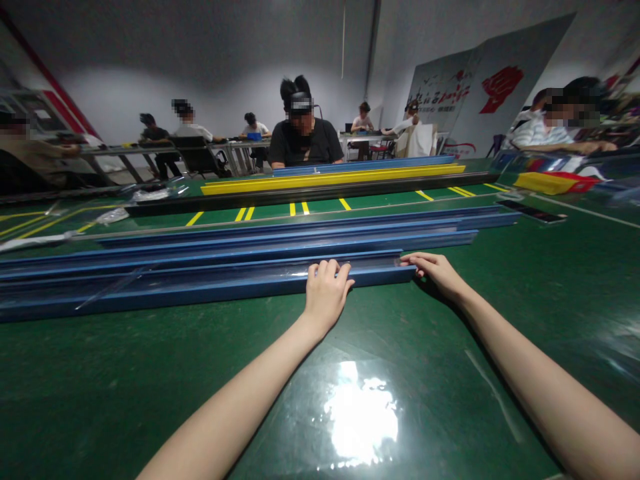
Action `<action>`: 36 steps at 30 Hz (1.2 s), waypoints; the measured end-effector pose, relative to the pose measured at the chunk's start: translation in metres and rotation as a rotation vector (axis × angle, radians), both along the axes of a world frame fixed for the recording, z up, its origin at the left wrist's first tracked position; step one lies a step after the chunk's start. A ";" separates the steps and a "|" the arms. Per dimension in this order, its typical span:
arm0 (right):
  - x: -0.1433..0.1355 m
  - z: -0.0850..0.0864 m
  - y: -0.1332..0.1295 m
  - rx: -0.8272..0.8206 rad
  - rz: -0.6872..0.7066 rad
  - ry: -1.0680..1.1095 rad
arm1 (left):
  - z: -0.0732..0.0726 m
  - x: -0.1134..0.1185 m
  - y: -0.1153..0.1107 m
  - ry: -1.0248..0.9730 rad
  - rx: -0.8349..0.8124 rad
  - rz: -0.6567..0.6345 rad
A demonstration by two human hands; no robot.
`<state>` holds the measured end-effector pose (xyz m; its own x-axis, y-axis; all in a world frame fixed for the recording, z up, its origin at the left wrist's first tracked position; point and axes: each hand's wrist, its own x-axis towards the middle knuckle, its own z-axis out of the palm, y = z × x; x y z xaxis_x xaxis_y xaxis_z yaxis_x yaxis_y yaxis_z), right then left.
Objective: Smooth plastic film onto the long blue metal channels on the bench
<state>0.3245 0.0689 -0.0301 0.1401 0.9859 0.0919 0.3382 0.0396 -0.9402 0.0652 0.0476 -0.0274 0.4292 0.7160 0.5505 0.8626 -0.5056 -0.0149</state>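
A long blue plastic channel (265, 288) lies across the green table, open side up, with shiny clear film (300, 273) inside it. My left hand (327, 293) is bent over its front wall, fingertips inside the trough and thumb on the right. At the channel's right end is my right hand (434, 270), its fingers pinched together at the opening. Whatever is between those fingertips is too small to make out. More blue channels (280, 240) lie parallel just behind. A clear strip (107, 290) crosses the channels at the left.
Farther back lie a black strip (300, 193) and a yellow channel (340, 177). A phone (533, 211) and yellow trays (545, 183) are at the right. Plastic bags (113, 215) lie at the left. A person in black (306, 143) sits opposite; others work behind.
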 end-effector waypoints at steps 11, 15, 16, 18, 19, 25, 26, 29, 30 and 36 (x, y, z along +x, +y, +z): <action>-0.001 0.000 0.000 0.008 0.003 -0.020 | -0.001 0.001 0.002 -0.066 -0.050 0.027; -0.001 0.000 0.000 0.005 -0.004 0.000 | -0.001 0.000 0.002 -0.099 -0.084 0.036; -0.001 0.000 0.000 0.002 -0.004 0.004 | 0.000 0.000 0.003 -0.105 -0.089 0.037; -0.001 0.000 0.000 -0.002 -0.005 0.012 | 0.000 -0.001 0.003 -0.113 -0.093 0.040; -0.001 0.000 0.000 -0.004 -0.006 0.015 | 0.000 -0.001 0.003 -0.116 -0.093 0.042; -0.002 -0.001 0.000 -0.003 -0.038 0.023 | 0.000 -0.002 0.004 -0.117 -0.087 0.047; -0.002 -0.001 0.000 0.001 -0.053 0.032 | 0.000 -0.002 0.004 -0.115 -0.086 0.048; -0.002 -0.004 0.003 0.025 -0.097 0.091 | -0.001 -0.002 0.004 -0.109 -0.085 0.051; -0.002 -0.005 0.003 0.034 -0.103 0.111 | -0.001 -0.002 0.004 -0.108 -0.084 0.051; -0.001 -0.005 0.004 0.040 -0.105 0.178 | -0.003 -0.002 0.005 -0.085 -0.065 0.053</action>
